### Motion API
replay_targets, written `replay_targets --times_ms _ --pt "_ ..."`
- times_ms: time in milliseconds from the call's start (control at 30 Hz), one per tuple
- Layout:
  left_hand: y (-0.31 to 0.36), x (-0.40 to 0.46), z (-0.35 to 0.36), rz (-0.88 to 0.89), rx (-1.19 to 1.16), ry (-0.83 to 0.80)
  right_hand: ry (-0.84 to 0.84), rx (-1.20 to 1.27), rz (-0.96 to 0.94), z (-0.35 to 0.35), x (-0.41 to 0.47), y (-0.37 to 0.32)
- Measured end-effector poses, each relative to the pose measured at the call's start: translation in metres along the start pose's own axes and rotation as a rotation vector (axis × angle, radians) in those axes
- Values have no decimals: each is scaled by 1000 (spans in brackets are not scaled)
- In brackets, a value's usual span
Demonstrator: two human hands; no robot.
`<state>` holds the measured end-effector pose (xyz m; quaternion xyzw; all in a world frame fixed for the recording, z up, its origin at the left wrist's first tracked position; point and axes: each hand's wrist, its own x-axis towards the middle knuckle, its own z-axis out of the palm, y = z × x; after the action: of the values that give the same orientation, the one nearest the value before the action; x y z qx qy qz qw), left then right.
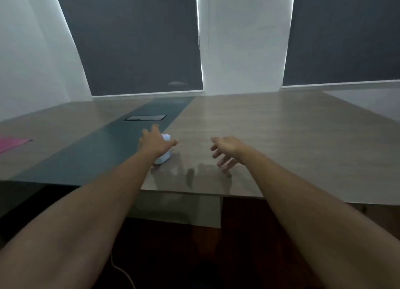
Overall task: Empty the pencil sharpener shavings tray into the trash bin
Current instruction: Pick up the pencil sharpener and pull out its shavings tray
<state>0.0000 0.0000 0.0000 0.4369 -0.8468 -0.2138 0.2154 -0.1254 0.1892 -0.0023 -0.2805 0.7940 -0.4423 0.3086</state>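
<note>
A small white and pale blue pencil sharpener (164, 157) stands on the wooden table (270, 137), near the edge of a dark teal strip. My left hand (154, 142) hovers right over it with fingers spread, hiding most of it; whether the hand touches it is unclear. To the right, my right hand (226, 151) hangs above the table, fingers apart and curled down, holding nothing. No trash bin is in view.
A dark teal strip (104, 150) runs down the table with a black flap panel (145, 117) set in it. A pink sheet (12, 143) lies at the far left. The table's near edge (194, 192) is below my hands. A white cable (123, 273) lies on the dark floor.
</note>
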Motion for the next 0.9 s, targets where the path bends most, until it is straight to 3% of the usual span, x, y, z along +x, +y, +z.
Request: replay_targets --times_ms 100,333,567,733,900 --pt "-16 6 10 -77 -196 35 8 52 15 14 9 0" --pt "-31 15 17 -81 -321 164 5 103 -27 22 29 -6" --pt "3 6 19 -279 -887 -76 -69 220 6 28 31 -17" --pt "46 -11 35 -188 -916 -182 -85 331 22 4 18 -15" --pt "90 -26 55 -65 -898 -245 7 396 -1 -34 1 5"
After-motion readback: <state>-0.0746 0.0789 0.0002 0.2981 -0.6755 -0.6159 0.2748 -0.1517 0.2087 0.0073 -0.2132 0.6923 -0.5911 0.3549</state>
